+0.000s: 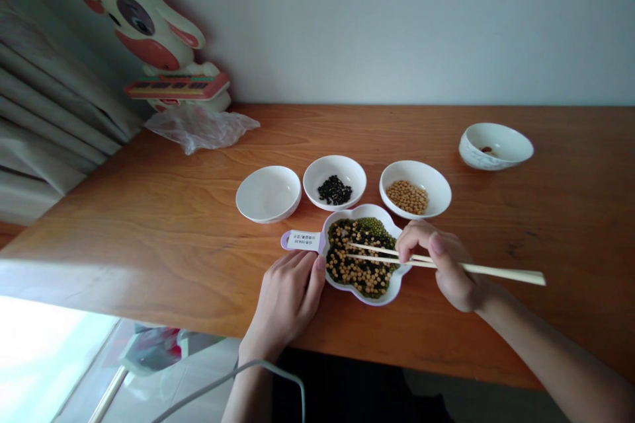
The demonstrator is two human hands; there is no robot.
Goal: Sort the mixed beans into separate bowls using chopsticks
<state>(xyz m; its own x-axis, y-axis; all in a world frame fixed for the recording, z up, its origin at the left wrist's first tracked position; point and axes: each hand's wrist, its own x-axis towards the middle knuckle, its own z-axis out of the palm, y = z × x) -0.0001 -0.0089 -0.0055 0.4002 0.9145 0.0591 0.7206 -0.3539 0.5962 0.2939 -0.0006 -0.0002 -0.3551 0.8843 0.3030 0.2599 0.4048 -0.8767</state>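
Observation:
A white flower-shaped dish [381, 299] with a purple, labelled handle [303, 240] holds mixed yellow, black and green beans [360, 261]. My left hand [290, 291] is closed at the handle, its thumb against the dish's left rim; some fingertips are hidden. In my right hand [444, 264] is a pair of wooden chopsticks [501, 272], their tips slightly apart over the beans. I cannot make out a bean between the tips. Behind the dish stand an empty white bowl [248, 201], a bowl [310, 178] with black beans [335, 190] and a bowl [439, 188] with yellow beans [407, 197].
Another white bowl [473, 155] with a few dark reddish bits stands at the back right of the wooden table [149, 231]. A cow-shaped toy keyboard [178, 86] and a crumpled plastic bag [203, 129] are at the back left. A grey cable [223, 380] crosses my left forearm.

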